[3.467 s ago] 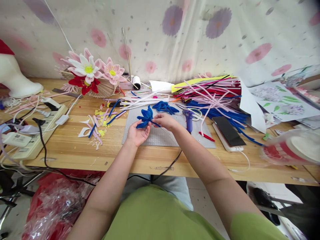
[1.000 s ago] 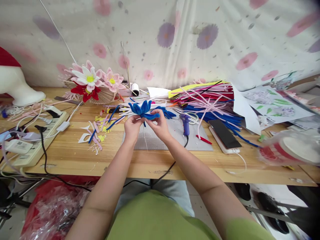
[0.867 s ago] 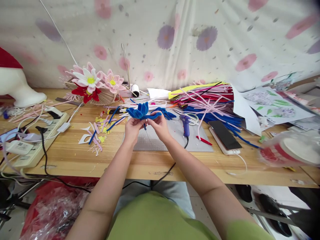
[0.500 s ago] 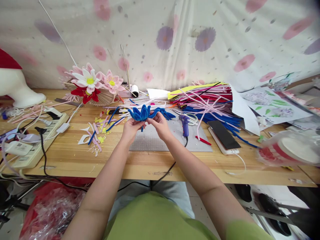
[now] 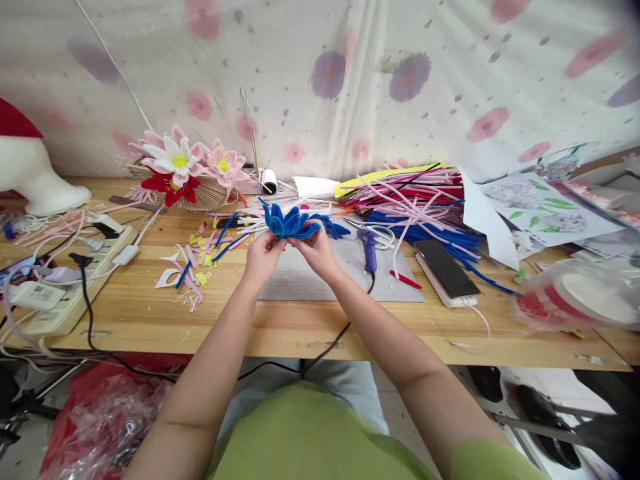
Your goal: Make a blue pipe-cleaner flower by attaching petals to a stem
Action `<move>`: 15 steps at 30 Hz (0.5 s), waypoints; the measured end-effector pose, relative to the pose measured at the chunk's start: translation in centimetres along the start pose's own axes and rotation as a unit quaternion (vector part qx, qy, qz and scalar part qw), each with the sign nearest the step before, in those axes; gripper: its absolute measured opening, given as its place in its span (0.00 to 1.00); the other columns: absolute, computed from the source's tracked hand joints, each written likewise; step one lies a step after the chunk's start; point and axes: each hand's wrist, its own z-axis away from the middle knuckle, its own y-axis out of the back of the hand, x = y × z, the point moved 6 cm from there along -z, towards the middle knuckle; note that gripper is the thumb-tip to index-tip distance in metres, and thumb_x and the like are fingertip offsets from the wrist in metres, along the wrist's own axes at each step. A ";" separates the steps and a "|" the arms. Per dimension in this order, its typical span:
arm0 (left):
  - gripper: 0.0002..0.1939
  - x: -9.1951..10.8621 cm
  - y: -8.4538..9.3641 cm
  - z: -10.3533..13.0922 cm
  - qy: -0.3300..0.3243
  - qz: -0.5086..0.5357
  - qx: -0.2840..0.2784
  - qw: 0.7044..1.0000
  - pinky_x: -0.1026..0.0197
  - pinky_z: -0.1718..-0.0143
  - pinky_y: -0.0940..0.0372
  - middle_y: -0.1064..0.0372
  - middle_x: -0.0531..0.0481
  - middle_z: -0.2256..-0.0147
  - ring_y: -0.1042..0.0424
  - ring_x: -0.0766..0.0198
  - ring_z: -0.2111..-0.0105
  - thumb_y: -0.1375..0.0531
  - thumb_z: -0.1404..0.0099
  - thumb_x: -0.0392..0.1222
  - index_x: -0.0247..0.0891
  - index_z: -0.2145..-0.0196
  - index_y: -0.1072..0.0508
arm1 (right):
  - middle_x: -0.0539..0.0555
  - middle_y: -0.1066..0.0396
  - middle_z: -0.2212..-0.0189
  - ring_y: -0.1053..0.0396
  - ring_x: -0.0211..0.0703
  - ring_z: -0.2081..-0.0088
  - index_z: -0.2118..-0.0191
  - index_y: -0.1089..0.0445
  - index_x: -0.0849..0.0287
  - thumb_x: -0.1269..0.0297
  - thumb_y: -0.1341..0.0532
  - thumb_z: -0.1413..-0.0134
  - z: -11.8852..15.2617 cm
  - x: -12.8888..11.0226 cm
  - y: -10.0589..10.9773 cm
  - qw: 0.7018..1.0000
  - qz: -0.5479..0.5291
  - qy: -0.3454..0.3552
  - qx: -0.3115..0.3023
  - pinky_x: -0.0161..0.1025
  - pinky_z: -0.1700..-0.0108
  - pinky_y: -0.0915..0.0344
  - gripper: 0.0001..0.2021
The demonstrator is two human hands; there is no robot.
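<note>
A blue pipe-cleaner flower (image 5: 287,223) with several pointed petals is held between my two hands, above the grey cutting mat (image 5: 345,273). My left hand (image 5: 265,256) pinches its base from the left. On the other side my right hand (image 5: 319,253) closes its thumb and fingers at the base and beneath a petal that stretches right. The stem is hidden by the fingers. Just behind my right hand lie more blue petals (image 5: 336,228). A purple glue gun (image 5: 369,249) rests on the mat to the right.
Pipe-cleaner scraps (image 5: 203,257) lie left of the mat, near a power strip (image 5: 75,287) with cables. Finished flowers (image 5: 175,163) stand at the back left. Pipe-cleaner bundles (image 5: 415,207) lie behind. A phone (image 5: 447,268), red pen (image 5: 406,280) and bagged tub (image 5: 583,293) are to the right.
The new petal at the flower's right now sits close against the others. My right hand has moved in under it, and the flower is tilted; its stem no longer shows.
</note>
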 end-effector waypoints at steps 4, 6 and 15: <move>0.08 0.6 -0.1 0.5 -0.034 -0.033 -0.013 0.999 0.64 0.72 0.44 0.37 0.55 0.79 0.39 0.68 0.76 0.35 0.53 0.43 0.37 0.77 0.29 | 0.46 0.37 0.71 0.35 0.37 0.68 0.64 0.45 0.54 0.57 0.33 0.61 -0.1 0.6 0.0 1.000 0.025 -0.005 0.012 0.37 0.62 0.37 0.22; 0.13 0.4 -0.1 0.6 -0.022 -0.021 -0.014 0.999 0.64 0.73 0.45 0.41 0.54 0.81 0.41 0.68 0.77 0.37 0.49 0.48 0.38 0.81 0.32 | 0.46 0.37 0.71 0.35 0.36 0.69 0.64 0.45 0.54 0.57 0.33 0.62 -0.1 0.5 -0.2 1.000 0.019 -0.014 0.004 0.37 0.63 0.37 0.21; 0.13 0.0 0.8 0.5 -0.008 -0.027 0.047 0.999 0.64 0.74 0.47 0.41 0.54 0.82 0.43 0.67 0.78 0.37 0.49 0.49 0.38 0.81 0.29 | 0.46 0.31 0.71 0.31 0.37 0.68 0.65 0.45 0.54 0.56 0.30 0.68 1.1 -0.3 -0.8 0.982 -0.139 -0.126 -0.032 0.41 0.59 0.35 0.26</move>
